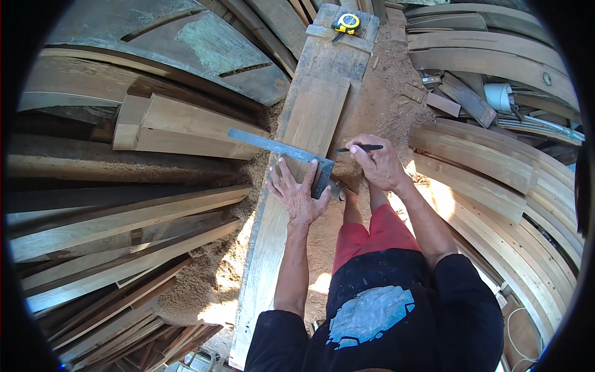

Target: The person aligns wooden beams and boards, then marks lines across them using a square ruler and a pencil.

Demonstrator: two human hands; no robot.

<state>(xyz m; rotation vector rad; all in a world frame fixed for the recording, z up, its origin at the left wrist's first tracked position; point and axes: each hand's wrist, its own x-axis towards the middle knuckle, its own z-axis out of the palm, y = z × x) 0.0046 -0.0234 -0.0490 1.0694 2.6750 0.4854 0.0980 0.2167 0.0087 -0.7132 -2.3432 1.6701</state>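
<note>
A wooden board lies along a narrow plank bench. Across the board rests a try square, its metal blade sticking out past the left edge and its dark stock along the right edge. My left hand is open, fingers spread flat over the board, with fingertips on the blade and the thumb against the stock. Right of the board, my right hand pinches a slim black pen. The pen's tip points left and is apart from the wood.
A yellow and black tape measure sits at the bench's far end. Stacked planks crowd the left side, and more timber lies on the right. Sawdust covers the floor. A white bucket stands among offcuts at the right.
</note>
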